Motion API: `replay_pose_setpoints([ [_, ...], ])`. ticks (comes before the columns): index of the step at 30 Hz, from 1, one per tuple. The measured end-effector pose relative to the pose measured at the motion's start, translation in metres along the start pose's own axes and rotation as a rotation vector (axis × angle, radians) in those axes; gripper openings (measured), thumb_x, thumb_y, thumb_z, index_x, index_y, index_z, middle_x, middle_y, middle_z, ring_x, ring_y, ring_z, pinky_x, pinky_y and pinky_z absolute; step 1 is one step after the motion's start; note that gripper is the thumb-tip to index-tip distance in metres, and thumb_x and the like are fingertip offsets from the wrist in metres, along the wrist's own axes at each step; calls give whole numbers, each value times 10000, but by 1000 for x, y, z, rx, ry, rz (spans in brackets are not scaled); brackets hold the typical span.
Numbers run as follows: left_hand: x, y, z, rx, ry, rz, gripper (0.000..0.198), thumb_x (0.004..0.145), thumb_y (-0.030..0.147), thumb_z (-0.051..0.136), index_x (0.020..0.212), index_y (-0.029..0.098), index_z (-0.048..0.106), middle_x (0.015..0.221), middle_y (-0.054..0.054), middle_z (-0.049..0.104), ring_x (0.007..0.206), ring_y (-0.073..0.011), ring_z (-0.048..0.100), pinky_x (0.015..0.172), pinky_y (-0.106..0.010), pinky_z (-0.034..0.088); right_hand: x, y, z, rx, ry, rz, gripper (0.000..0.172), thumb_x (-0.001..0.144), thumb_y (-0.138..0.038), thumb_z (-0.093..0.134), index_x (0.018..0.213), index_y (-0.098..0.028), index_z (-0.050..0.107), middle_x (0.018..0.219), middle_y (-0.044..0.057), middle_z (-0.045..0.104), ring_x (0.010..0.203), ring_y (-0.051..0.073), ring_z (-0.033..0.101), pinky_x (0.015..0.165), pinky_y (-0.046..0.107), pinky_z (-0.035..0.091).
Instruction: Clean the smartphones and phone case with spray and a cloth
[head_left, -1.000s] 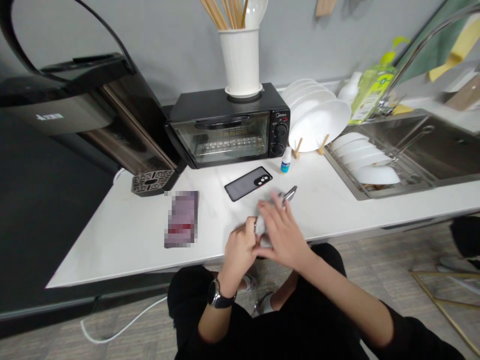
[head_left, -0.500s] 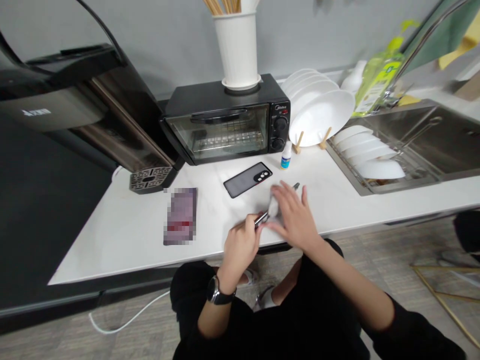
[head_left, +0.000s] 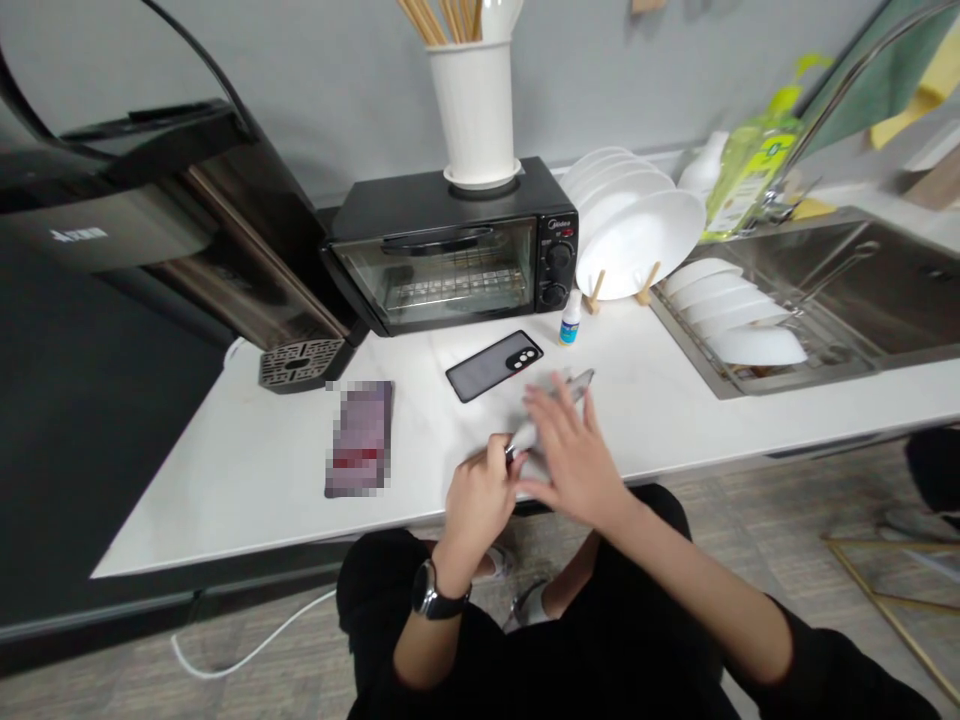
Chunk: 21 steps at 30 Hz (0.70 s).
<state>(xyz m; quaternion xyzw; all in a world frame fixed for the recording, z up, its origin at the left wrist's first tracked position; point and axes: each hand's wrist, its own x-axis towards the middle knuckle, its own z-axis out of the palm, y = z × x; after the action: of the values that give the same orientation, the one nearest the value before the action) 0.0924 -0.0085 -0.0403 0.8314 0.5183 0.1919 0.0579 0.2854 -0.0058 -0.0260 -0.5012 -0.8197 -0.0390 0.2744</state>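
My left hand (head_left: 480,490), with a black watch on its wrist, is closed round one end of a slim, shiny object (head_left: 580,384), perhaps a phone seen near edge-on. My right hand (head_left: 574,455) lies over the object with its fingers spread, pressing a whitish cloth or tissue (head_left: 525,436) against it. The fingers hide most of the object. Beyond the hands, a dark-framed phone case (head_left: 493,367) rests on the counter. A small white bottle with a blue label (head_left: 570,320) stands upright near the oven. A blurred-out purple phone-like item (head_left: 361,438) lies to the left.
A black toaster oven (head_left: 450,270) carries a white utensil holder (head_left: 476,115). On the left stands a tall dark drink machine (head_left: 247,250). White plates (head_left: 637,240) stand in a rack, beside a sink (head_left: 862,290) with bowls (head_left: 739,310) and a green soap bottle (head_left: 754,170).
My right hand and the whitish cloth have slid slightly left along the object towards my left hand. More of the object's far end shows. The view has shifted slightly.
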Motion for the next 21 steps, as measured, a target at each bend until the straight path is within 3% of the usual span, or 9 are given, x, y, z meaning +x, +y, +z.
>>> replay_pose_setpoints([
  [2,-1,-1,2,14,-3,6,139,1046,217,482,1170,181,533,840,-60,759,682,-238,748,605,-298,510,-2,-8,1,42,-80,-154,909,1020,-763,298,1601,-68,366,1664,217,428,1618,366,241,1304,611,183],
  [3,-1,-2,2,10,0,7,142,1046,220,485,1175,181,531,840,-59,758,683,-238,748,607,-299,511,-1,-8,1,44,-71,-139,884,1032,-743,297,1606,-74,355,1650,216,449,1598,351,298,1309,602,176],
  [7,-1,0,1,-36,7,-3,147,1082,302,488,1171,196,536,785,-28,730,696,-234,752,614,-292,511,4,1,4,-20,129,206,780,1047,-719,284,1464,-100,508,1555,227,546,1566,424,324,1266,733,92],
  [9,-1,0,1,-32,-9,-6,119,1065,256,494,1149,194,551,794,-31,729,688,-228,748,613,-288,515,3,-2,6,13,101,123,789,1034,-743,280,1415,-104,545,1532,222,562,1569,429,304,1271,720,100],
  [12,0,-1,1,-39,-31,9,113,1032,200,504,1126,189,565,837,-47,741,688,-221,747,621,-285,526,-1,-6,7,68,11,-96,800,1032,-748,273,1452,-112,516,1475,210,608,1483,362,450,1305,623,133],
  [14,-1,-1,1,-77,-1,24,124,1060,243,502,1161,193,553,881,-56,759,726,-221,761,641,-283,532,-2,-2,6,26,83,30,769,1040,-735,252,1393,-119,548,1397,218,643,1399,364,528,1291,657,127],
  [17,-2,0,0,-114,34,20,154,1087,293,495,1213,209,527,912,-56,779,770,-226,777,660,-282,528,-1,1,7,-40,181,253,786,1021,-768,218,1246,-118,599,1357,255,631,1456,447,443,1228,768,132],
  [19,-2,0,-1,-96,6,-14,121,1073,257,503,1184,214,528,844,-39,771,719,-232,768,624,-281,508,-2,-6,9,-15,114,147,836,994,-812,236,1263,-106,595,1405,266,606,1536,460,330,1234,756,142],
  [21,-1,0,-1,-74,-26,-41,99,1055,229,513,1152,216,528,770,-20,750,670,-237,754,592,-278,487,-3,-14,10,22,21,-12,852,990,-817,270,1339,-100,570,1438,250,603,1555,421,325,1267,692,151],
])
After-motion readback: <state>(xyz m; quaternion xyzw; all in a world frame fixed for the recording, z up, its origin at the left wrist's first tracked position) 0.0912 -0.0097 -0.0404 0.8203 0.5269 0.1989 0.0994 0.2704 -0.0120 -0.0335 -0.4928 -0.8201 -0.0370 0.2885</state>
